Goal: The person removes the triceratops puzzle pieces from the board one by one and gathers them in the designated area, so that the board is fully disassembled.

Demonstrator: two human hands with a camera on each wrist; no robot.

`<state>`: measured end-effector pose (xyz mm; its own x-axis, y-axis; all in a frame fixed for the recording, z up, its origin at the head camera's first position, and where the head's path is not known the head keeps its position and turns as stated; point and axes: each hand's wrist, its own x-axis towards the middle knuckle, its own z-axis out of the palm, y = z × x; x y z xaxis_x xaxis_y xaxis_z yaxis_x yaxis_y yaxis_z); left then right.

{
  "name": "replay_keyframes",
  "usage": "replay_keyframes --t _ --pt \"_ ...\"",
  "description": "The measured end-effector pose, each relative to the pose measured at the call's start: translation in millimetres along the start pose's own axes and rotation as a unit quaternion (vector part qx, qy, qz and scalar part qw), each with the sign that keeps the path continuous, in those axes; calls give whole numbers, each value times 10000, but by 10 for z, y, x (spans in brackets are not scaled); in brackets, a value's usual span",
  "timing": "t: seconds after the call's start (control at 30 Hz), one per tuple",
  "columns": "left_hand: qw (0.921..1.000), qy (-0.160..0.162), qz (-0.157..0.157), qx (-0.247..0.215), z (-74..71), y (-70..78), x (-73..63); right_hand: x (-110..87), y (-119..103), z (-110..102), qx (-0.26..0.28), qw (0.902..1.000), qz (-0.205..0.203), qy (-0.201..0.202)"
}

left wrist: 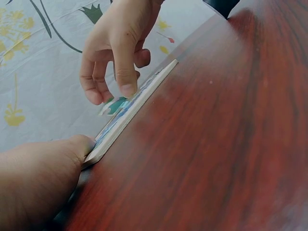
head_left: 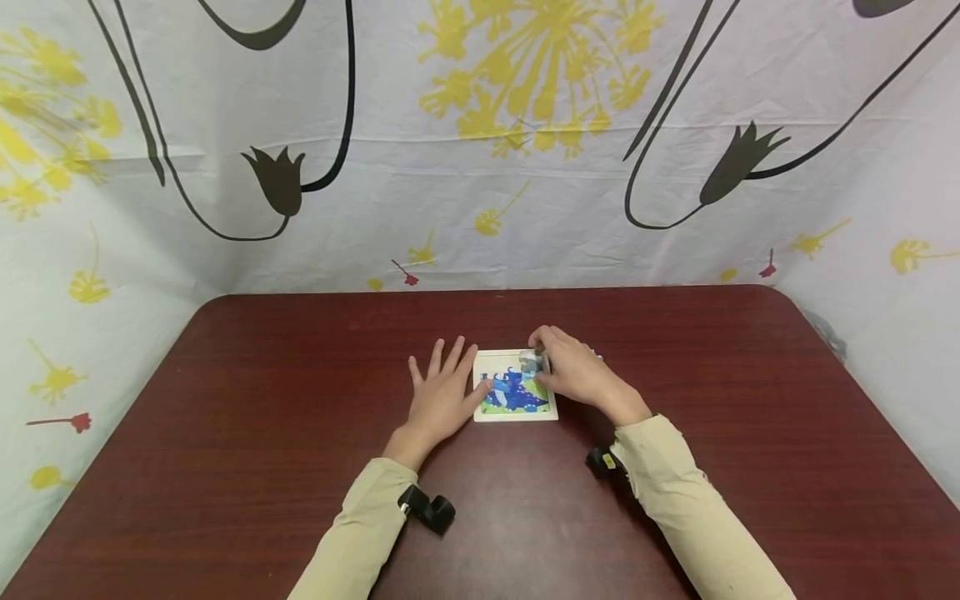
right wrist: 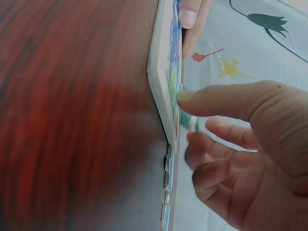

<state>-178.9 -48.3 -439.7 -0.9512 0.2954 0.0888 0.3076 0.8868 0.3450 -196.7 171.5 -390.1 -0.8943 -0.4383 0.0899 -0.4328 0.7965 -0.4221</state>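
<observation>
A small jigsaw puzzle with a pale frame (head_left: 516, 419) lies on the table, with a blue and purple cartoon picture (head_left: 516, 393) filling its lower part. My left hand (head_left: 438, 400) lies at its left side, fingers spread straight, thumb resting on the picture's edge. Over the upper right corner my right hand (head_left: 577, 371) pinches a puzzle piece (head_left: 529, 362) between thumb and curled fingers. Seen from the left wrist, this piece (left wrist: 115, 105) shows teal and white and stands tilted above the frame. In the right wrist view, the right thumb (right wrist: 192, 100) reaches over the frame's edge.
Several loose puzzle pieces (right wrist: 167, 180) lie on the table in a row beyond the frame's right side, mostly hidden by the right hand in the head view. The dark red wooden table (head_left: 262, 433) meets a patterned white cloth (head_left: 480, 183) behind it.
</observation>
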Motion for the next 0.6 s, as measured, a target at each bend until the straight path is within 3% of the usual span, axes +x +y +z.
replay_keyframes --t 0.6 --pt "10000 27 -2 14 0 -6 -3 12 31 -16 40 9993 -211 296"
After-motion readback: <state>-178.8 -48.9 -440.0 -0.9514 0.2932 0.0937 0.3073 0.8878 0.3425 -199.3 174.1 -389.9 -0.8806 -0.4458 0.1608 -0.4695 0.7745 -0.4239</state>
